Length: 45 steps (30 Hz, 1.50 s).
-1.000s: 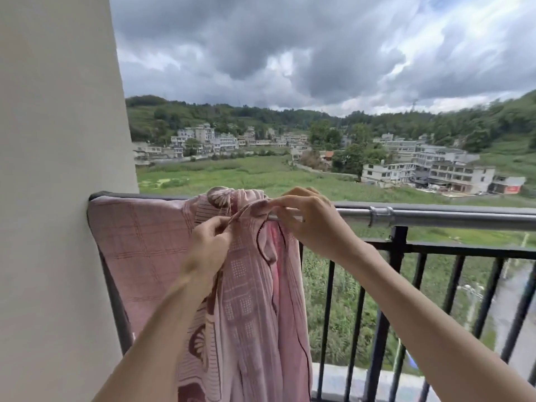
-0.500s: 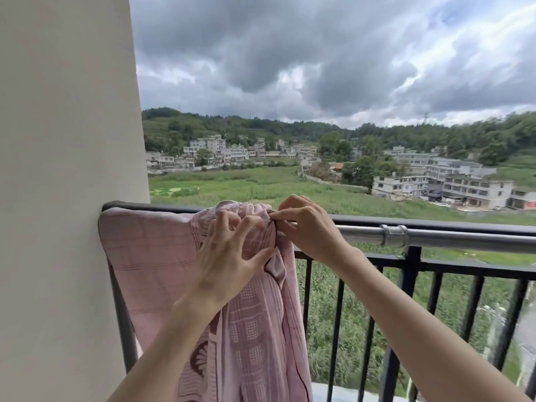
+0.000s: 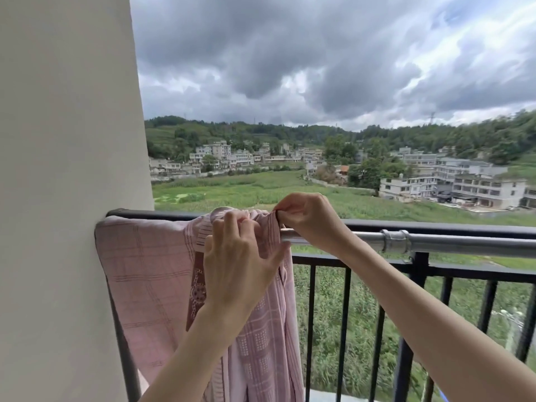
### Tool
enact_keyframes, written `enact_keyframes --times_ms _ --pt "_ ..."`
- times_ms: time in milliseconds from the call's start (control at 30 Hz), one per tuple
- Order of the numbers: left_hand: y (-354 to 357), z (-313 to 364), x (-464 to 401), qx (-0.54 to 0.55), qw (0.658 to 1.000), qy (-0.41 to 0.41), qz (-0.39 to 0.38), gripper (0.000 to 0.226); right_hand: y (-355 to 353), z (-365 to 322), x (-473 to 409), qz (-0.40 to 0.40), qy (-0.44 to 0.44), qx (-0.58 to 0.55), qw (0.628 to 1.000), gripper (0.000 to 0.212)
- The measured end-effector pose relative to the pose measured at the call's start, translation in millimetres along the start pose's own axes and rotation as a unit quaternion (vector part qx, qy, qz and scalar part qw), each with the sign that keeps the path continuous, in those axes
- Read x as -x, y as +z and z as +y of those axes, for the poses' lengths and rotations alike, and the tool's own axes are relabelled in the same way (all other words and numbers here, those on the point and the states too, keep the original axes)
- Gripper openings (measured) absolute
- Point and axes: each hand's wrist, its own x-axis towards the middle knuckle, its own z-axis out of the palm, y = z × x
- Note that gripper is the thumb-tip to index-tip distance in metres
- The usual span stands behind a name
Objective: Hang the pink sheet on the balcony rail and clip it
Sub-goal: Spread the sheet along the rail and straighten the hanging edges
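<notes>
The pink checked sheet [image 3: 150, 274] hangs over the left end of the black balcony rail [image 3: 435, 226], bunched into folds where it crosses the top. My left hand [image 3: 240, 256] presses on the bunched folds, fingers spread over the cloth at the rail. My right hand [image 3: 307, 219] pinches the sheet's right edge on top of the silver pole [image 3: 464, 245] that runs just inside the rail. I see no clip; the fingers hide whatever lies under them.
A white wall [image 3: 66, 169] stands tight against the sheet on the left. A metal clamp [image 3: 396, 242] joins the silver pole at the right. Black vertical bars [image 3: 345, 329] run below the rail. Fields and buildings lie far beyond.
My view has risen and shifted slightly. My left hand went from gripping a fold low down to pressing on the bunched top. My right hand keeps pinching the sheet's edge at the rail.
</notes>
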Motion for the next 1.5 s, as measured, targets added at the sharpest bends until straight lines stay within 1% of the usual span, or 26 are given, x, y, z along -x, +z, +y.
enact_keyframes --times_ms 33,67,167,233,300,333,367,467,533,600,633,700,767,833,900,967,1000,1067,1133,1233,1333,1500 --pt "0 4 -2 -0.017 1.0 -0.011 -0.02 0.068 -2 -1 -2 -0.025 -0.007 0.004 1.0 0.009" --pt "0 9 -3 -0.029 0.999 -0.016 -0.023 0.066 -5 -2 -4 -0.042 -0.016 0.005 0.999 0.009" --pt "-1 21 -9 -0.011 0.999 -0.021 0.026 0.034 -11 -2 -12 -0.046 -0.03 -0.012 0.998 0.01" --pt "-3 26 -12 0.048 0.996 -0.069 0.024 0.023 -12 1 -15 -0.058 -0.024 -0.036 0.997 0.011" --pt "-10 34 -17 0.159 0.975 -0.154 0.012 0.013 -12 7 -13 -0.074 -0.032 -0.044 0.996 0.013" --pt "-14 39 -19 0.199 0.962 -0.188 0.014 0.011 -13 10 -12 -0.077 -0.051 -0.03 0.995 0.014" --pt "-18 46 -21 0.212 0.955 -0.206 0.021 0.011 -15 14 -9 -0.076 -0.075 -0.006 0.994 0.015" --pt "-31 80 -31 0.247 0.941 -0.226 0.046 0.011 -25 18 -3 -0.052 -0.139 0.048 0.988 0.009" --pt "-41 106 -37 0.261 0.936 -0.227 0.062 0.012 -35 14 -1 -0.029 -0.149 0.049 0.987 0.004" --pt "-52 127 -43 0.276 0.93 -0.231 0.069 0.013 -44 9 1 0.001 -0.155 0.04 0.987 0.009" --pt "-57 135 -45 0.291 0.924 -0.238 0.074 0.014 -50 9 2 0.007 -0.153 0.038 0.987 0.011" --pt "-66 145 -47 0.313 0.91 -0.26 0.08 0.014 -64 14 3 -0.008 -0.121 0.038 0.992 0.014" --pt "-68 148 -44 0.305 0.912 -0.269 0.057 0.014 -83 29 6 -0.032 -0.073 0.043 0.996 0.012" --pt "-64 150 -37 0.29 0.922 -0.255 0.014 0.012 -105 45 11 -0.038 -0.045 0.045 0.997 0.017" --pt "-56 154 -30 0.261 0.938 -0.227 -0.021 0.008 -123 59 20 -0.032 -0.044 0.057 0.997 0.012" --pt "-47 164 -23 0.212 0.957 -0.196 -0.039 0.008 -138 67 30 -0.038 -0.048 0.076 0.995 0.01" --pt "-44 170 -20 0.186 0.965 -0.179 -0.034 0.01 -144 70 34 -0.047 -0.051 0.084 0.994 0.01" --pt "-42 186 -18 0.14 0.979 -0.15 0.002 0.008 -156 71 41 -0.067 -0.063 0.096 0.991 0.012" --pt "-44 203 -18 0.111 0.984 -0.135 0.043 0.005 -166 70 45 -0.072 -0.088 0.119 0.986 0.017" --pt "-49 227 -22 0.088 0.984 -0.133 0.081 0.004 -186 69 41 -0.051 -0.122 0.163 0.978 0.024" --pt "-46 260 -23 0.073 0.984 -0.127 0.106 0.006 -213 70 36 -0.018 -0.143 0.185 0.972 0.025" --pt "-21 323 -14 0.057 0.972 -0.17 0.15 0.011 -260 89 49 -0.029 -0.116 0.163 0.979 0.025"
